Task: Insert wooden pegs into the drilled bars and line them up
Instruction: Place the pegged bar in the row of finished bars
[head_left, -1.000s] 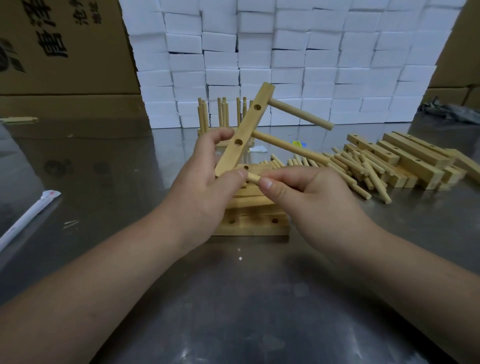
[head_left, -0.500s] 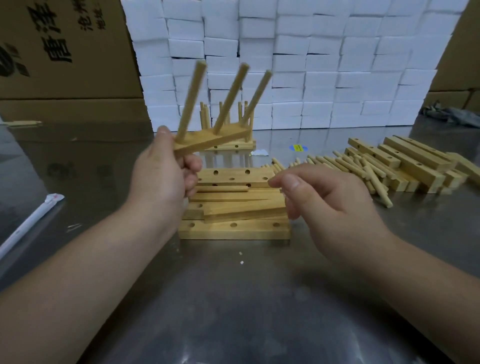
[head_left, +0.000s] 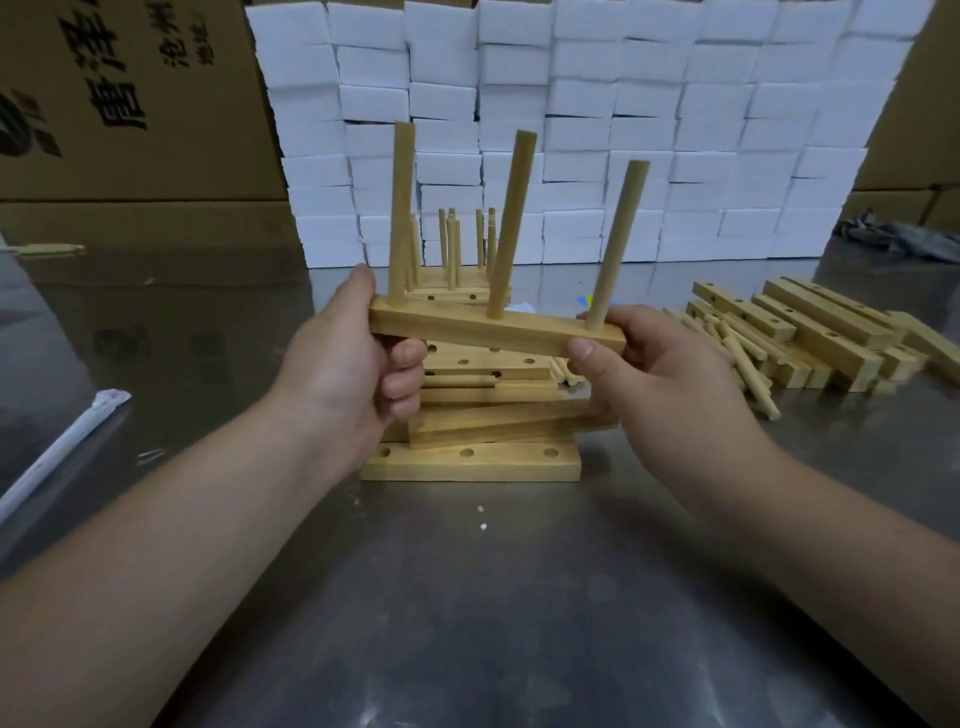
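A drilled wooden bar with three pegs standing up from it is held in the air, roughly level, above a stack of drilled bars. My left hand grips its left end, thumb on top and fingers curled under. My right hand holds the right end, thumb on the front face. Behind, finished bars with upright pegs stand on the table.
Loose pegs and more drilled bars lie at the right on the metal table. A wall of white boxes closes the back, cardboard cartons the left. A white wrapped stick lies at the left edge.
The third peg went into the bar. My left hand turned the bar pegs-up and brought it to the middle, and my right hand came up and took hold of its right end.
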